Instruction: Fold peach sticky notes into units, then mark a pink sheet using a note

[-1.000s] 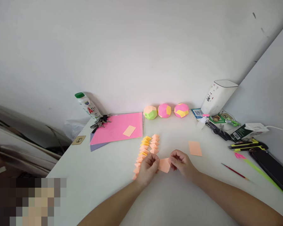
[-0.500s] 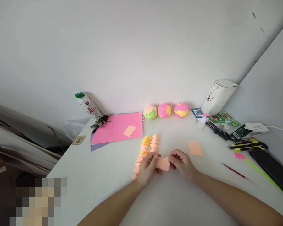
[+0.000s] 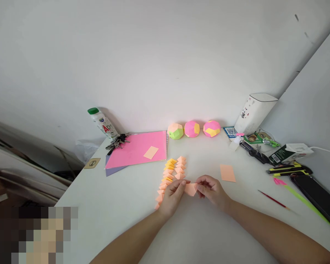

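Both of my hands pinch one small orange paper piece [image 3: 191,189] just above the white table [image 3: 132,205]. My left hand [image 3: 172,195] grips its left edge with fingers curled. My right hand [image 3: 211,189] grips its right edge, fingers closed. Just left of my left hand lie two rows of several folded orange and yellow paper units [image 3: 172,173]. A flat orange paper slip [image 3: 227,173] lies to the right of my right hand.
At the back stand three paper balls [image 3: 192,129], a pink sheet [image 3: 139,148] with an orange slip on it, keys [image 3: 117,142], a green-capped bottle [image 3: 101,123] and a white container [image 3: 254,112]. Pens, a cutter [image 3: 288,169] and a red stick [image 3: 273,200] lie at right.
The orange piece between my fingers has become narrower and sits slightly higher; my hands have drawn a little closer together around it.
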A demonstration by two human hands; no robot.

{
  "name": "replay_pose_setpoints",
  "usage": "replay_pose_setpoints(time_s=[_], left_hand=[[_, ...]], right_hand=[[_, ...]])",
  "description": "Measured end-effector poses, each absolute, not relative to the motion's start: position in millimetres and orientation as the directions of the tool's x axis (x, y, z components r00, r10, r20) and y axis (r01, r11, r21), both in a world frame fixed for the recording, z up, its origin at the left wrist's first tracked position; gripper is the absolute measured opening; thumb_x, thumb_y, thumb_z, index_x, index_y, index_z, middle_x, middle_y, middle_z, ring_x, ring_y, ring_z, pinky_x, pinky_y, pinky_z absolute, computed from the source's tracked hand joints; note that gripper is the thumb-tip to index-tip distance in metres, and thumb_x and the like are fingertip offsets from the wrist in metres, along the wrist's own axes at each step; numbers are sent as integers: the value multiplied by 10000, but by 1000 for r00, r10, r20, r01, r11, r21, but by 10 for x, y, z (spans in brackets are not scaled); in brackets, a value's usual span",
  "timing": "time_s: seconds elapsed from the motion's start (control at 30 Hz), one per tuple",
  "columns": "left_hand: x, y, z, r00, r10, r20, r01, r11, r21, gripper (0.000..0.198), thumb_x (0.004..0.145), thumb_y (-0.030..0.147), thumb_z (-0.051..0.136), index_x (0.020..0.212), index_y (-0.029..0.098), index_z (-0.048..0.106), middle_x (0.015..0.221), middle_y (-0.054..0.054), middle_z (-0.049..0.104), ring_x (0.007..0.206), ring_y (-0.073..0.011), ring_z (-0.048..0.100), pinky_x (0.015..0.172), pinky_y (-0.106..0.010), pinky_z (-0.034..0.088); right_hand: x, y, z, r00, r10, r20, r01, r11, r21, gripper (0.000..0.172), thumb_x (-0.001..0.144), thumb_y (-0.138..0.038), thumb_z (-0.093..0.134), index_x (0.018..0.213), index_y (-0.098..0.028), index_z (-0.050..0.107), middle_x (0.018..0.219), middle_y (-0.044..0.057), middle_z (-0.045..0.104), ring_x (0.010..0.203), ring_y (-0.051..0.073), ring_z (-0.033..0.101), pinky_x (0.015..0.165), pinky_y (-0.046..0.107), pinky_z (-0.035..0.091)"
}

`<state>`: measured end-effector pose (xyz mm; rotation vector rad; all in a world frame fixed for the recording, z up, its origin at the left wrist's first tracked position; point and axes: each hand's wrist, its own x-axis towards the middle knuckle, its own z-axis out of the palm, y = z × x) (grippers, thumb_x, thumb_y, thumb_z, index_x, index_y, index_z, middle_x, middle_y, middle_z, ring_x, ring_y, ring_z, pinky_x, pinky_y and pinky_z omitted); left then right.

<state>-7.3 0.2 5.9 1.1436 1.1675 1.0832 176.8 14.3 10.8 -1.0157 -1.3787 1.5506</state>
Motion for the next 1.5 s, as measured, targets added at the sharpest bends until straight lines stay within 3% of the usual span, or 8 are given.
replay_pose_setpoints(time_s=[0.2, 0.57, 0.8, 0.93, 1.1, 1.33, 1.5], left_hand=[[-87, 2, 59, 101, 985, -138, -55, 144, 988, 291, 782, 463, 600, 911, 228, 714, 941, -38, 681, 958, -229, 574, 866, -347, 436], [-85, 12, 87, 99, 984, -147, -83, 155, 984, 310, 787, 477, 602, 878, 215, 741, 904, -45, 688, 943, -236, 580, 862, -355, 442], [-63, 25, 74, 92, 990, -103, -265, 124, 956, 210, 715, 375, 710, 868, 235, 746, 943, -37, 651, 907, -199, 570, 814, -323, 461], [-50, 29, 44, 132, 989, -72, -366, 116, 923, 208, 692, 316, 748, 891, 256, 739, 884, -15, 607, 814, -149, 541, 718, -269, 453], [-34, 23, 31, 138, 990, -39, -350, 85, 933, 250, 670, 268, 763, 917, 258, 724, 749, 23, 543, 636, -87, 448, 607, -222, 405], [-18, 3, 22, 210, 977, -44, -206, 89, 974, 225, 659, 300, 756, 870, 228, 717, 669, 26, 512, 556, -87, 419, 508, -220, 359], [-16, 11, 44, 178, 981, -78, -304, 130, 944, 256, 642, 294, 789, 879, 236, 710, 615, 47, 506, 575, -94, 461, 559, -230, 397]], right_hand=[[1777, 148, 69, -366, 930, -42, -36, -59, -998, 216, 817, -393, 650, 873, -189, 609, 634, -15, 597, 566, 118, 563, 551, 257, 466], [1785, 140, 48, -369, 927, -58, 3, -61, -998, 244, 815, -406, 647, 919, -187, 617, 661, -9, 596, 593, 124, 576, 570, 260, 475], [1790, 154, 8, -394, 917, -67, 13, -67, -998, 300, 815, -423, 634, 1006, -199, 575, 681, -23, 570, 603, 135, 601, 600, 287, 480], [1786, 157, 19, -404, 912, -67, -12, -78, -997, 349, 809, -401, 643, 1086, -218, 535, 663, -47, 543, 570, 121, 584, 573, 269, 463], [1777, 150, 25, -406, 908, -103, -54, -137, -989, 352, 814, -425, 637, 1083, -220, 538, 667, -50, 530, 566, 113, 558, 581, 274, 471], [1794, 162, -24, -434, 898, -72, -8, -84, -996, 325, 822, -438, 631, 1045, -211, 565, 654, -48, 510, 564, 112, 540, 574, 262, 462], [1775, 133, 55, -451, 892, -46, -10, -57, -998, 404, 791, -411, 674, 1122, -225, 537, 777, -14, 551, 656, 121, 534, 605, 252, 447]])
